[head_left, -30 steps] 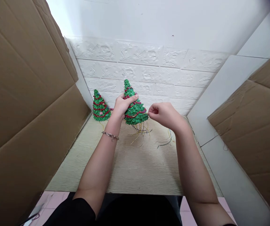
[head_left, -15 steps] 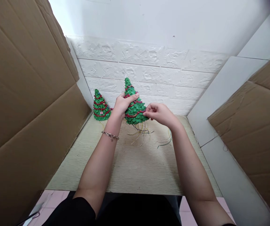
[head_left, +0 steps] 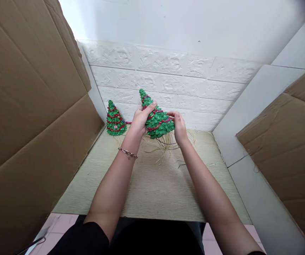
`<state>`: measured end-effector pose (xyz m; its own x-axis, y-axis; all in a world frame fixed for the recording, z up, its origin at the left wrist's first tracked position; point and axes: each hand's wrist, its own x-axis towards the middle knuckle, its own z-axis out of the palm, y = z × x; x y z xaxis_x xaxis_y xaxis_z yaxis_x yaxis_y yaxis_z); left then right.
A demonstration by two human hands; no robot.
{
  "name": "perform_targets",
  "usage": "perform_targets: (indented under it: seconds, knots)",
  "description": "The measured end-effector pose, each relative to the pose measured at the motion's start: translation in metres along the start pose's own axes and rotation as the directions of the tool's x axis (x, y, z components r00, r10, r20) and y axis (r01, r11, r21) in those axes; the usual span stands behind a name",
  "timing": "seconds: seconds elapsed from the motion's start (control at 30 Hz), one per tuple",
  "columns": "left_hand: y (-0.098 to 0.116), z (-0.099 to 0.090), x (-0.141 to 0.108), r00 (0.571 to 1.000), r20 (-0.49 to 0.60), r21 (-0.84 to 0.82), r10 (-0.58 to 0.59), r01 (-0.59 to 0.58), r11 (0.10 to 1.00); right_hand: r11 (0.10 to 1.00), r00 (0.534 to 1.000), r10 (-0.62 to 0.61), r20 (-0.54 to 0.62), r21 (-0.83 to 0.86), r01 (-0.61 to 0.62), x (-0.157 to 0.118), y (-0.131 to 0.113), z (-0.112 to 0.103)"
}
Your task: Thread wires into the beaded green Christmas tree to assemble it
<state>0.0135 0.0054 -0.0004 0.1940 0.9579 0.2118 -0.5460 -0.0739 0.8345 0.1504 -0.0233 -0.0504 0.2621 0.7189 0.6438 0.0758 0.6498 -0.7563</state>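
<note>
A green Christmas tree figure (head_left: 161, 124) with red garlands is held up over the table, its top tilted to the left. My left hand (head_left: 141, 118) is wrapped round its left side, thumb across the front. At its lower right edge is my right hand (head_left: 178, 125), fingers bent behind the edge; whether they grip it is hidden. Thin yellowish and dark wires (head_left: 165, 143) hang below the base. A second, smaller-looking green tree (head_left: 115, 122) with red garlands stands upright at the back left.
The pale table (head_left: 157, 187) lies between brown cardboard on the left (head_left: 35, 106) and right (head_left: 287, 141). A white brick-patterned wall (head_left: 163, 67) rises behind. More thin wires (head_left: 195, 163) lie at the back right.
The held tree has tilted further, its base swinging to the right. My right hand has turned more upright and its fingers have moved from the front edge to behind the right edge.
</note>
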Motion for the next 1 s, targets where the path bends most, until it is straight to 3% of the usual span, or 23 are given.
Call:
perform_targets:
  seconds: [0.1, 0.23, 0.4, 0.5, 0.67, 0.8, 1.0]
  knots:
    - [-0.001, 0.004, -0.003, 1.000, 0.018, 0.033, -0.013, 0.012, 0.999, 0.972, 0.994, 0.100, -0.053, 0.216, -0.086, -0.004, 0.014, 0.008]
    - [0.001, 0.011, -0.008, 0.997, 0.075, 0.070, -0.011, 0.006, 0.998, 0.867, 0.962, 0.264, -0.075, 0.456, -0.202, -0.004, 0.022, 0.007]
    - [0.011, 0.020, -0.018, 0.986, 0.167, 0.124, -0.023, 0.002, 0.992, 0.638, 0.874, 0.481, 0.065, 0.658, -0.400, -0.002, 0.015, 0.003]
    - [0.016, 0.024, -0.023, 0.986, 0.155, 0.174, -0.070, 0.042, 0.984, 0.537, 0.817, 0.570, 0.082, 0.715, -0.446, -0.004, 0.009, 0.003]
    - [0.021, 0.027, -0.026, 0.989, 0.065, 0.196, -0.136, 0.121, 0.973, 0.414, 0.776, 0.611, 0.156, 0.773, -0.481, -0.007, 0.002, 0.003]
    - [0.023, 0.027, -0.027, 0.986, 0.054, 0.196, -0.160, 0.147, 0.969, 0.377, 0.764, 0.624, 0.163, 0.794, -0.477, -0.009, -0.002, 0.005]
    - [0.030, 0.026, -0.031, 0.955, 0.243, 0.397, -0.170, 0.062, 0.916, 0.414, 0.788, 0.589, 0.181, 0.769, -0.486, -0.012, 0.004, 0.006]
